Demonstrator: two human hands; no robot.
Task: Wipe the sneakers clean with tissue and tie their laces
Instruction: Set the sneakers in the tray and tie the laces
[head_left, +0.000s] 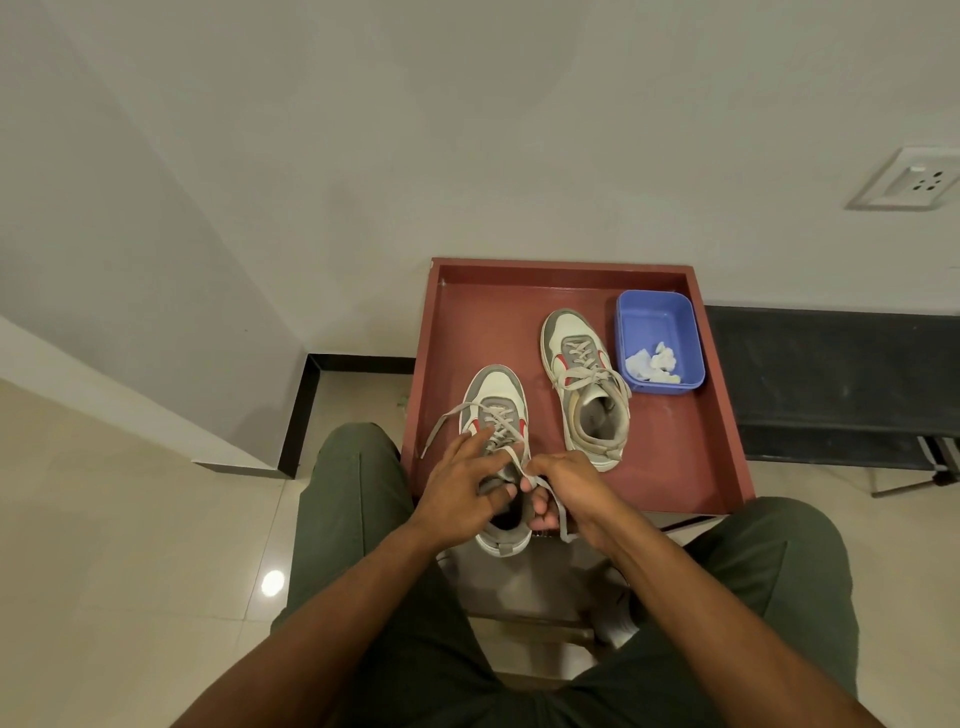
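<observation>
Two bare forearms reach forward over knees in green trousers (358, 499). The left hand (462, 493) lies over the near sneaker (497, 415), fingers spread wide across its tongue and eyelets, thumb down by the collar; whether it pinches any lace cannot be told. The right hand (566, 493) is just beside it at the shoe's heel end, fingers curled, pinching a grey lace (562, 519) that loops up over the thumb and hangs down past the heel. The other lace end (441, 423) lies loose, trailing off the shoe's left side over the tray edge.

The near sneaker sits at the front left of a red-brown tray (691, 441), toe pointing away, heel overhanging the tray's front rim. The second sneaker (584, 384) stands apart to the right and farther back, also toe away, its laces lying loose across the opening. Just beside its toe, at the tray's back right corner, is a blue tub (631, 322) holding crumpled white tissue (652, 361).

Behind the tray is a pale wall with a white socket (904, 182) at the right. The floor is glossy beige tile (130, 519).
</observation>
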